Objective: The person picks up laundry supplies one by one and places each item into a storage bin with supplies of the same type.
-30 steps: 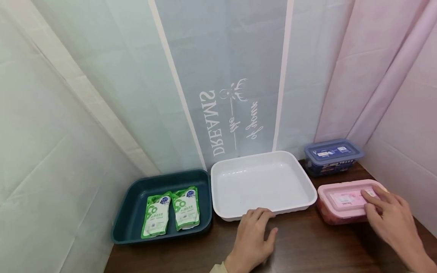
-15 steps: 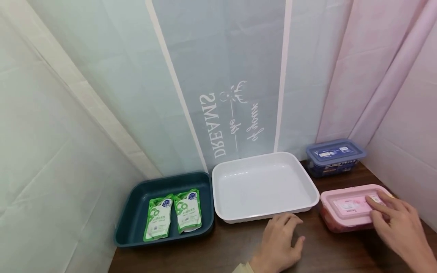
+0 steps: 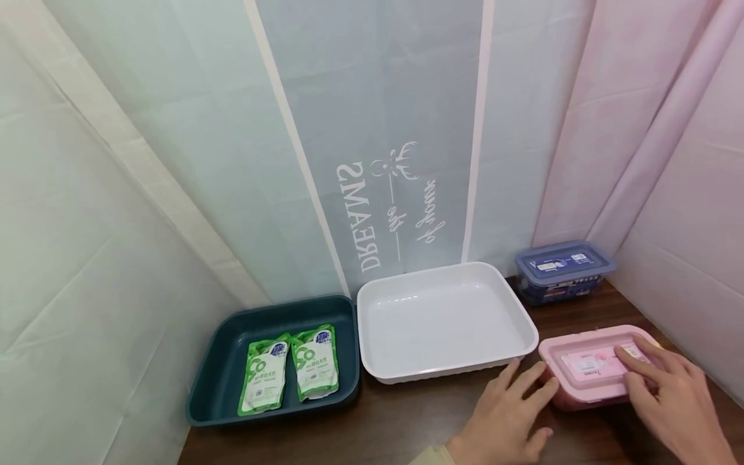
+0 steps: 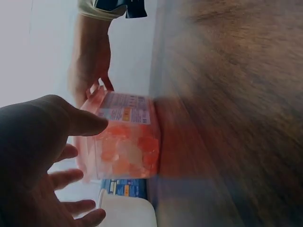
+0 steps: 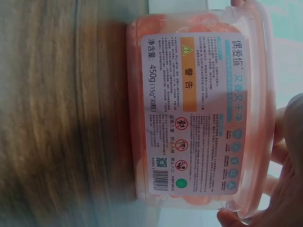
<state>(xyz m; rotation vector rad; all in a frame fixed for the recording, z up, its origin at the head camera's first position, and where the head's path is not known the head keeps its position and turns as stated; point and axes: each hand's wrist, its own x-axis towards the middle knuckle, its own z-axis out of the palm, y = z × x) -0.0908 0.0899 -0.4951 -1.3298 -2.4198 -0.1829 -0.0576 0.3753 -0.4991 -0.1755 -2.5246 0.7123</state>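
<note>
A clear plastic tub of laundry pods [image 3: 593,365] with a pink lid stands on the table at the right. Its printed label [image 5: 194,113] faces the right wrist camera. My right hand [image 3: 668,394] lies over the lid's right end, index fingertip on the lid sticker and another finger bent over the rim. At the tub's left end is my left hand [image 3: 508,413], with spread fingers whose tips are right at the tub's corner. The left wrist view shows the thumb [image 4: 87,124] in front of the tub's side, where orange-pink pods show through.
Behind the tub sits a blue-lidded plastic tub [image 3: 564,271]. A white tray [image 3: 447,374] stands in the middle. Left of it, a dark teal tray [image 3: 221,361] holds two green-and-white pouches [image 3: 264,378]. Curtain-like fabric [image 3: 407,77] encloses the table's back and sides.
My left hand has moved right from in front of the white tray to the pink-lidded tub's left end, its fingers spreading. The right hand stays on the lid.
</note>
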